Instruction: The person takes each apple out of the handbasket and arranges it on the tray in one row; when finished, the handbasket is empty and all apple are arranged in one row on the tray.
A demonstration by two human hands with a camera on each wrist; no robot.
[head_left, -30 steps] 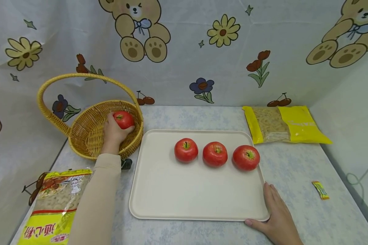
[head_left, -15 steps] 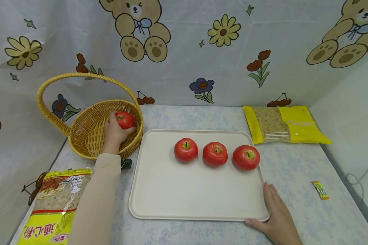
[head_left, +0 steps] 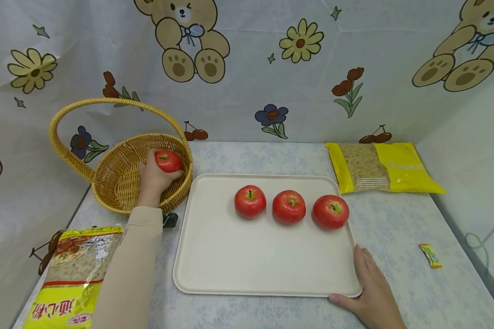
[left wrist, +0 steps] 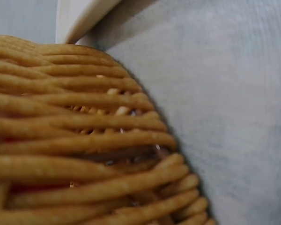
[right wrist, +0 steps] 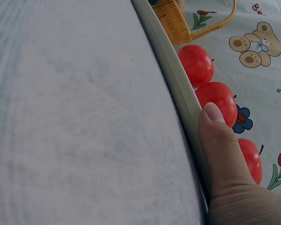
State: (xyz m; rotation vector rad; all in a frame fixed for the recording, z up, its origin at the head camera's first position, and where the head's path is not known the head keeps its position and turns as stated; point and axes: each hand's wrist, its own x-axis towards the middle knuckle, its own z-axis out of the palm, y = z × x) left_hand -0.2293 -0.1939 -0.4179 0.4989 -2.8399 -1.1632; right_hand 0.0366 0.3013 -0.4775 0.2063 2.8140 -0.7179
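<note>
In the head view my left hand reaches into the yellow wicker basket at the left, thumb and fingers around a red apple. Basket weave fills much of the left wrist view, where that hand does not show. A cream rectangular tray lies in the middle, bearing three more apples in a row near its back right. At the tray's front right corner rests my right hand, fingers straight along the side and thumb at the front edge.
A yellow bag of pasta lies at the back right, with a small wrapped candy in front of it. Another pasta bag lies front left, partly under the left sleeve. The basket's tall handle arches behind the left hand.
The left hand and its apple have shifted very slightly to the right inside the basket. The right hand, tray and other apples stay where they were.
</note>
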